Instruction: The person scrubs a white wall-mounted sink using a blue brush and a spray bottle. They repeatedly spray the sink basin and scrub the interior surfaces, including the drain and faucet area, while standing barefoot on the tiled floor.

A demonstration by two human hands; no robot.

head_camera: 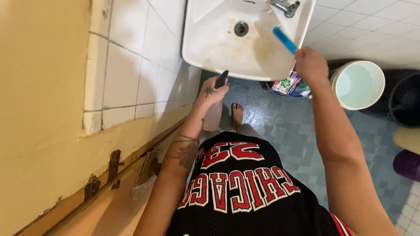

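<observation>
1. Scrubbing looks to be in hand at the white sink: its bowl shows brown stains around the drain and toward 3 o'clock of it, so I judge the cleaning is not finished, perhaps only begun.
2. No foam or running water can be seen in the bowl; whether liquid was sprayed there I cannot tell.
3. The blue brush is at about 2 o'clock in the view, its far end over the right part of the bowl, just below the tap. If the bristles touch the surface is not clear.
4. The right hand is closed around the brush handle, the forearm stretched forward over the sink's front rim.
5. The left hand grips the neck of a clear spray bottle with a black trigger, held low under the sink's front edge, at about 11 o'clock from the body, the bottle hanging down.
6. The left elbow is bent and close to the tiled wall.
7. A pale bucket stands on the wet floor at 3 o'clock of the right hand.
</observation>
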